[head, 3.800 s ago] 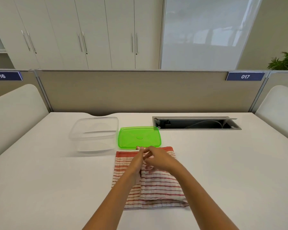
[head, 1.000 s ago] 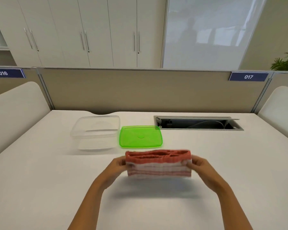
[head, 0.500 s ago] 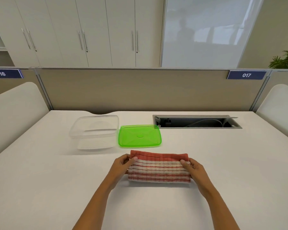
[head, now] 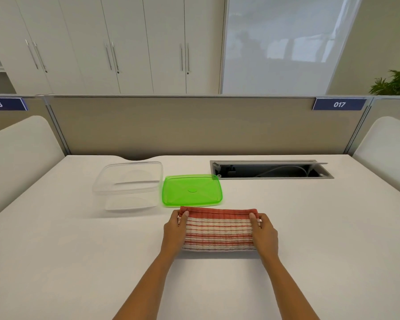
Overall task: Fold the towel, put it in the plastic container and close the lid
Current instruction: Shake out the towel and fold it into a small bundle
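The red-and-white striped towel [head: 218, 230] lies folded into a thick narrow rectangle on the white table, just in front of the green lid [head: 192, 190]. My left hand [head: 174, 229] grips its left end and my right hand [head: 264, 233] grips its right end, thumbs on top near the far edge. The clear plastic container [head: 127, 179] stands open and empty to the left of the lid, which lies flat on the table.
An open cable slot [head: 270, 170] is sunk into the table [head: 67, 250] at the back right. A beige partition [head: 194, 128] runs along the far edge. White chair backs stand at both sides.
The towel went from a larger flat fold to a narrow thick bundle; both hands lifted it, then set it down on the table in front of the lid, still holding its ends.
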Motion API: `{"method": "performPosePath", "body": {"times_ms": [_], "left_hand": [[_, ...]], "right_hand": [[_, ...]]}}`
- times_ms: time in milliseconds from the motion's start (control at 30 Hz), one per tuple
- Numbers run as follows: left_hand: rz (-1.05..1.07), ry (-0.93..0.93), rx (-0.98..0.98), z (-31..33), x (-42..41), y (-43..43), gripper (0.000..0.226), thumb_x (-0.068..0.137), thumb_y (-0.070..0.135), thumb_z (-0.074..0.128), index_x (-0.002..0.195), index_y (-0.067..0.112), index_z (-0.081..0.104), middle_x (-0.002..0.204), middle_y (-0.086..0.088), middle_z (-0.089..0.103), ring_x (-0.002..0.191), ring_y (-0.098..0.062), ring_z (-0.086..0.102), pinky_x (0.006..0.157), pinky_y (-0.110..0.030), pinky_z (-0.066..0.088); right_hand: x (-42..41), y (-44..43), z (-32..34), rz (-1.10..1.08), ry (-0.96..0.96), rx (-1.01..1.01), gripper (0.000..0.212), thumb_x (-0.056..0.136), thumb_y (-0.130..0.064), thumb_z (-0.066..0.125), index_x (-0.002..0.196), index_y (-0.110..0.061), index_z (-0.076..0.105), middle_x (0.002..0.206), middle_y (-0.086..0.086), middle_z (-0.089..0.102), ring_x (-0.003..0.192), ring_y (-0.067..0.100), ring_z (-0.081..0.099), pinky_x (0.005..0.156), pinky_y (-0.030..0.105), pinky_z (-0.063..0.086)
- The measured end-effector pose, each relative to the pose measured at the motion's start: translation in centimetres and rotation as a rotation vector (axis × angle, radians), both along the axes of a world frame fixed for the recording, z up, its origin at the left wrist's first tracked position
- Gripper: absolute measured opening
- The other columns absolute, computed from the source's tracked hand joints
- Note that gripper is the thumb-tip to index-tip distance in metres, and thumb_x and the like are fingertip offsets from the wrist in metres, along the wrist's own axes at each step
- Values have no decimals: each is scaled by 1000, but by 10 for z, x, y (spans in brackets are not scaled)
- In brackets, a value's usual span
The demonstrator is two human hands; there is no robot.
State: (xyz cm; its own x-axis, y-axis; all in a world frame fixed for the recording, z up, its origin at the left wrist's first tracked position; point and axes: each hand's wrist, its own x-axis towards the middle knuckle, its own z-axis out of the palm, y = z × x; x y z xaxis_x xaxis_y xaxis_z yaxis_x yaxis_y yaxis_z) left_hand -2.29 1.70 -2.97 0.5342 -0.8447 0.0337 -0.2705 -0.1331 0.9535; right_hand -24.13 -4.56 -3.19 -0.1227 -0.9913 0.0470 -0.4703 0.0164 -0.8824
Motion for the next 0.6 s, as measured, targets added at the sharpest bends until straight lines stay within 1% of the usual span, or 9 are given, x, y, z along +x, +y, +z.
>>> {"method": "performPosePath", "body": {"times_ms": [33,100,167,300,367,467,533,600], "left_hand": [[15,-33,-2,-1,-2,-1,23,97,33,43,103,17,57,83,-3,65,78,-20,60,60,-24,44],[47,-104,-2,-2,-4,-4,28,97,33,40,109,13,57,83,-6,65,77,-24,60,64,-30,45],[73,-185,10,-3,-6,-7,31,98,35,38,111,14,56,86,-13,68,81,-31,62,68,-36,47],[147,-289,86,-4,-10,-10,35,97,41,36,110,15,56,96,-20,69,92,-40,62,72,-38,46],[191,-347,166,-5,-12,-11,39,96,43,34,110,14,55,98,-20,68,94,-40,62,73,-39,47],[230,-441,277,-5,-13,-10,40,96,45,32,110,15,53,99,-16,69,93,-37,64,75,-38,48],[244,-472,299,-7,-12,-9,37,96,44,35,109,15,54,99,-13,70,92,-35,65,75,-37,49],[261,-464,289,-7,-13,-8,34,95,42,39,108,15,54,101,-11,70,92,-34,65,75,-38,49]], "right_hand": [[3,0,-1,-22,50,-5,36,95,-48,38,108,-19,55,97,8,70,91,32,64,81,43,53],[6,0,-4,-64,159,-15,37,96,-49,32,107,-20,53,93,9,70,87,34,64,76,40,53],[8,1,-8,-95,237,-26,38,97,-49,29,107,-21,52,88,10,70,82,33,65,73,39,53],[12,0,-12,-123,354,-34,36,98,-47,26,106,-22,51,84,10,69,77,31,66,70,39,56],[14,-1,-13,-130,405,-36,36,98,-45,26,106,-22,51,85,10,70,77,31,66,71,39,55],[16,0,-15,-159,429,-32,34,98,-41,29,103,-18,53,88,8,69,78,31,66,69,36,52],[18,2,-16,-176,448,-39,31,99,-38,31,101,-16,52,93,7,68,80,32,65,66,34,46],[19,4,-16,-182,485,-57,27,99,-35,33,101,-15,51,97,6,64,83,31,64,64,34,45]]}}
